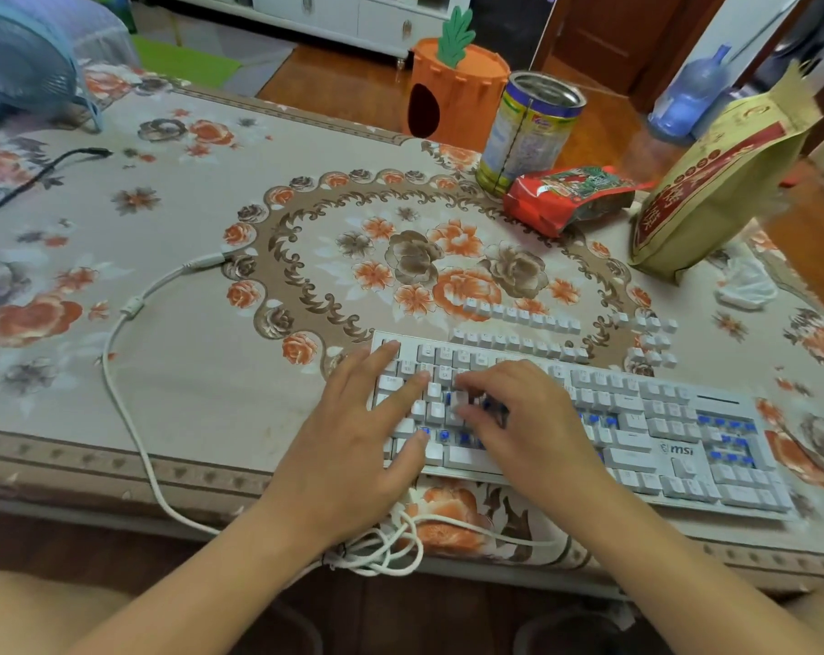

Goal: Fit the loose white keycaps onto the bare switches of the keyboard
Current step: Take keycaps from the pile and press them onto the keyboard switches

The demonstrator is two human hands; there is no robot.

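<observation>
Left hand (353, 432) lies flat, fingers straight toward 1 o'clock on the keyboard (646, 446); right hand (519, 408), fingers curled toward 9 o'clock, pinches a white keycap (458, 400)

A table (117, 286) under a floral cloth fills the view. Beyond it lies a glossy wood floor (334, 82) with a green mat (183, 59) — then a white cabinet (353, 16), a dark wooden door (608, 35), and a blue water jug (693, 92).

A tin (528, 130) stands on the floral cloth (211, 219); a red packet (566, 198) touches it, a paper bag (717, 182) right, a fan (22, 68) far left.
</observation>
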